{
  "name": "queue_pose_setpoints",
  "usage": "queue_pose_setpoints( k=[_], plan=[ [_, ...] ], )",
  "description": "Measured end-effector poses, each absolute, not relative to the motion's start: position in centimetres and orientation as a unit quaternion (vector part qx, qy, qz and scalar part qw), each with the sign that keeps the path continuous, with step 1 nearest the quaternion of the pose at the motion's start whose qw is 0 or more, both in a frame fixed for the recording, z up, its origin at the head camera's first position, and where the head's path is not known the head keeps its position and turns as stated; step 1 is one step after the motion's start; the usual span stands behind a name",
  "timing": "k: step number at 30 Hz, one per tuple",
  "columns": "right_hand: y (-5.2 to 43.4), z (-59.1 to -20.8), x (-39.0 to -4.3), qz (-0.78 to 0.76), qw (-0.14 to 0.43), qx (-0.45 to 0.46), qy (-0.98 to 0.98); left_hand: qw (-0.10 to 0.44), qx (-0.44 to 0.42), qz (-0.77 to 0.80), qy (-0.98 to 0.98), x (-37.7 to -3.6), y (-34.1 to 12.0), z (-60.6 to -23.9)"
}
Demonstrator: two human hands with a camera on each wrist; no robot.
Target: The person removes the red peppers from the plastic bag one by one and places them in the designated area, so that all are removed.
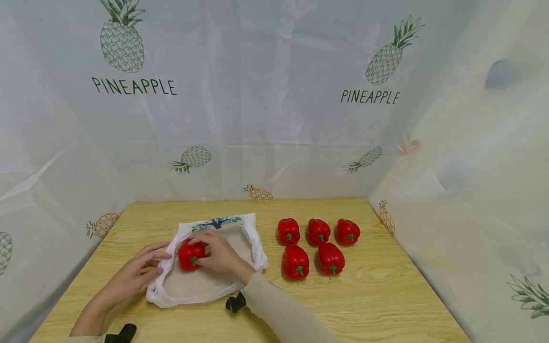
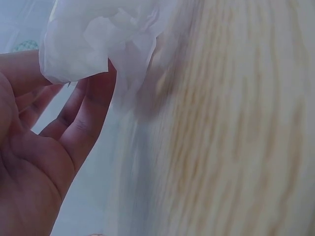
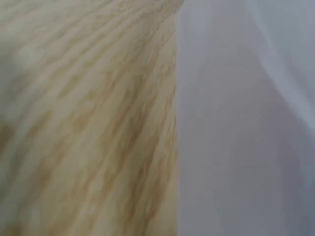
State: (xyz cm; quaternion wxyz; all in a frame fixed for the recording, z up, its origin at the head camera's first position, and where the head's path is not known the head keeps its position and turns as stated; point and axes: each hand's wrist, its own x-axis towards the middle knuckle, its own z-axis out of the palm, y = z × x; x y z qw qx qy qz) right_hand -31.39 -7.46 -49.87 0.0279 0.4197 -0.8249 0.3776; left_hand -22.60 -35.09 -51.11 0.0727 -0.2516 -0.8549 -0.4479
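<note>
A white plastic bag (image 1: 256, 247) with a printed tree lies on the table with its mouth spread wide. My right hand (image 1: 220, 252) grips a red bell pepper (image 1: 188, 256) by its top and stem side, over the left part of the bag's mouth. At the bag's left rim, my left hand (image 1: 139, 270) holds the edge between thumb and fingers; the left wrist view shows the crumpled rim (image 2: 98, 44) above the fingers (image 2: 91, 115). In the right wrist view only the bag's side (image 3: 221, 123) and wood grain show; the hand is hidden there.
Several red bell peppers (image 1: 296, 262) stand in two rows right of the bag, green stems toward me. The wooden table (image 1: 386, 286) is bounded by pineapple-print curtains (image 1: 274, 119) at the back and sides. Black wrist mounts (image 1: 236, 302) sit near both forearms.
</note>
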Motion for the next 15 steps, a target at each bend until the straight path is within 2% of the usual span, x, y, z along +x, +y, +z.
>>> queue_pose_setpoints(
  k=[7, 15],
  plan=[
    [-6.2, -49.8, -31.0, 0.392, 0.006, 0.410, -0.823, 0.080, -0.259, -0.445, -0.853, -22.6, -35.0, -51.1],
    [-4.7, -48.1, -30.0, 0.396, -0.004, 0.405, -0.824, 0.083, -0.257, -0.443, -0.855, -22.7, -35.0, -51.1]
  ],
)
